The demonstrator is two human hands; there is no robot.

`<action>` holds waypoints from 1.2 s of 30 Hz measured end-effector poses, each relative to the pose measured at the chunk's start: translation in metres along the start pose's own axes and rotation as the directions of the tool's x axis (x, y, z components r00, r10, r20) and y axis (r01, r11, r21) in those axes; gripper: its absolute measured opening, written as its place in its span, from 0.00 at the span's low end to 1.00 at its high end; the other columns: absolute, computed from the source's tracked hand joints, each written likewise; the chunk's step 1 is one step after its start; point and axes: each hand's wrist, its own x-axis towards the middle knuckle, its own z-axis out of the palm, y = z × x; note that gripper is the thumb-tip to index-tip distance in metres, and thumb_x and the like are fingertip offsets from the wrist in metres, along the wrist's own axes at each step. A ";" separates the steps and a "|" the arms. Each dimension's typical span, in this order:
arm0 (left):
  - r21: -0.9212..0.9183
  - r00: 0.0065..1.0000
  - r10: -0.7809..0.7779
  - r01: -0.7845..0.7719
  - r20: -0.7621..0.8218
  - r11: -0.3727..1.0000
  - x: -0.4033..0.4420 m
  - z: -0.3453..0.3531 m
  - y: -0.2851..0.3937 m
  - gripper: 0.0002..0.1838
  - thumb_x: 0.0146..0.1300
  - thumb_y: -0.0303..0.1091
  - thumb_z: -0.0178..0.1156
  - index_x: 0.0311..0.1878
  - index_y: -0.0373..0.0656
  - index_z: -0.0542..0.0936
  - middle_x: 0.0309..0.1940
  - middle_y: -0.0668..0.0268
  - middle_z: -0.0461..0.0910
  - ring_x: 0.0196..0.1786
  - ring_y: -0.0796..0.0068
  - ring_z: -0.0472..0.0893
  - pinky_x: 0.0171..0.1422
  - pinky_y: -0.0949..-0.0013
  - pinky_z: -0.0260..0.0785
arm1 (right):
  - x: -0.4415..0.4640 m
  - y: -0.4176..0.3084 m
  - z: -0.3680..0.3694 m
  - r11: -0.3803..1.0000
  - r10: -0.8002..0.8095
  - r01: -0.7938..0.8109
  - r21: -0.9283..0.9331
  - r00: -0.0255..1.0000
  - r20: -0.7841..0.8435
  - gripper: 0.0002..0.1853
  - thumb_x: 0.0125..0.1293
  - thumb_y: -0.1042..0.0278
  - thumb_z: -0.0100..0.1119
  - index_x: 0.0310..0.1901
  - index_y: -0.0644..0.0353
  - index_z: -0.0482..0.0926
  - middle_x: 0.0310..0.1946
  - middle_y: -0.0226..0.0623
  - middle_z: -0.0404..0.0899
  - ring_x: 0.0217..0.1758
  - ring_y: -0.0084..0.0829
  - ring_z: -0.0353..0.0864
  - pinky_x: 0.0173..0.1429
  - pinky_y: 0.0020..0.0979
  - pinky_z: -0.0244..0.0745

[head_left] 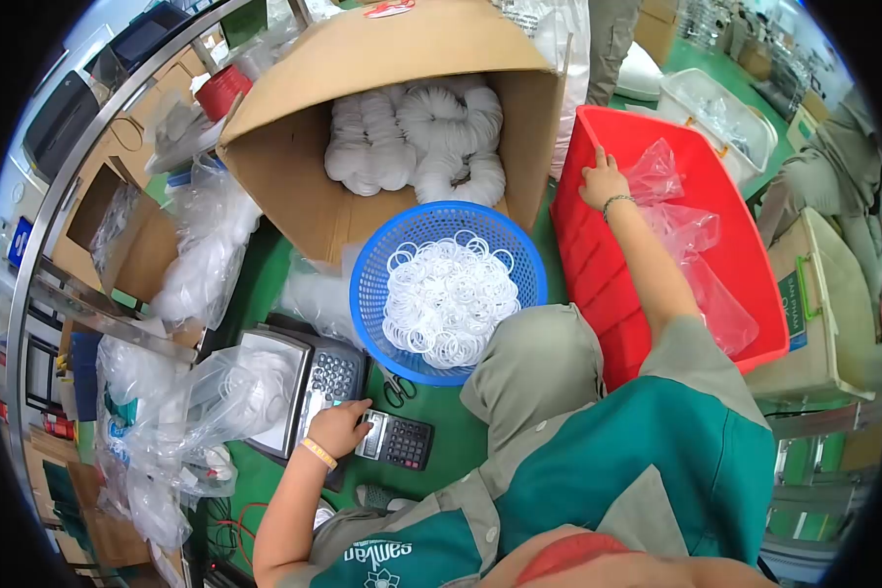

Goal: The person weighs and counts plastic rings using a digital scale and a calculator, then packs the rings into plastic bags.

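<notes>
My left hand (335, 429) lies at the lower edge of a weighing scale's keypad (335, 375), fingers stretched out and holding nothing. Right beside its fingertips is a grey calculator (396, 440). On the scale's platform rests a clear plastic bag (255, 387) with white contents. My right hand (604, 183) is at the left rim of a red plastic bin (578, 245), fingers partly curled over it and one finger pointing forward. Clear plastic bags (691, 245) lie inside the bin. Between my hands stands a blue basket (369, 312) heaped with thin white rings (451, 299).
A cardboard box (284, 176) on its side holds bundled white rings (451, 132). Black scissors (399, 390) lie on the green floor. A metal frame (34, 235) and filled plastic bags (206, 250) line the left. A cream bin (813, 323) and another person (833, 157) are right.
</notes>
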 end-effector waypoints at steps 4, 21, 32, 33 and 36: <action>0.017 0.999 0.010 -0.010 -0.035 1.000 -0.001 -0.001 -0.002 0.21 0.52 0.41 0.54 0.49 0.45 0.71 0.40 0.58 0.77 0.38 0.58 0.77 0.41 0.59 0.69 | 0.002 0.001 0.003 1.000 -0.001 0.001 0.003 1.000 -0.001 0.17 0.49 0.60 0.55 0.43 0.54 0.76 0.62 0.54 0.48 0.63 0.53 0.54 0.55 0.41 0.67; -0.136 0.946 -0.303 0.287 -0.116 0.948 -0.049 -0.032 -0.018 0.21 0.52 0.38 0.55 0.50 0.44 0.71 0.42 0.57 0.75 0.41 0.55 0.75 0.43 0.60 0.68 | -0.001 -0.128 0.084 0.920 -0.299 0.234 0.315 0.938 0.175 0.15 0.52 0.56 0.48 0.32 0.57 0.78 0.32 0.46 0.77 0.36 0.44 0.77 0.42 0.41 0.72; -0.530 0.774 -0.615 0.588 0.150 0.611 -0.136 0.019 -0.038 0.23 0.54 0.38 0.56 0.52 0.39 0.70 0.37 0.51 0.76 0.37 0.57 0.76 0.43 0.63 0.67 | -0.074 -0.190 0.263 0.828 -0.462 0.159 0.537 0.736 0.495 0.51 0.39 0.43 0.66 0.62 0.58 0.52 0.60 0.63 0.50 0.65 0.53 0.49 0.65 0.37 0.50; -0.552 0.749 -0.642 0.610 0.165 0.569 -0.137 0.016 -0.039 0.23 0.55 0.37 0.56 0.53 0.39 0.69 0.40 0.53 0.76 0.39 0.61 0.77 0.44 0.65 0.68 | -0.081 -0.194 0.265 0.801 -0.498 0.205 0.563 0.751 0.434 0.48 0.39 0.45 0.66 0.61 0.57 0.55 0.60 0.61 0.50 0.64 0.53 0.50 0.64 0.37 0.52; -0.563 0.711 -0.696 0.619 0.105 0.547 -0.141 0.007 -0.041 0.23 0.56 0.35 0.55 0.56 0.41 0.67 0.45 0.56 0.74 0.43 0.66 0.75 0.46 0.67 0.67 | -0.098 -0.200 0.238 0.795 -0.545 0.339 0.502 0.764 0.346 0.40 0.37 0.52 0.68 0.54 0.57 0.63 0.50 0.52 0.64 0.55 0.48 0.62 0.58 0.39 0.60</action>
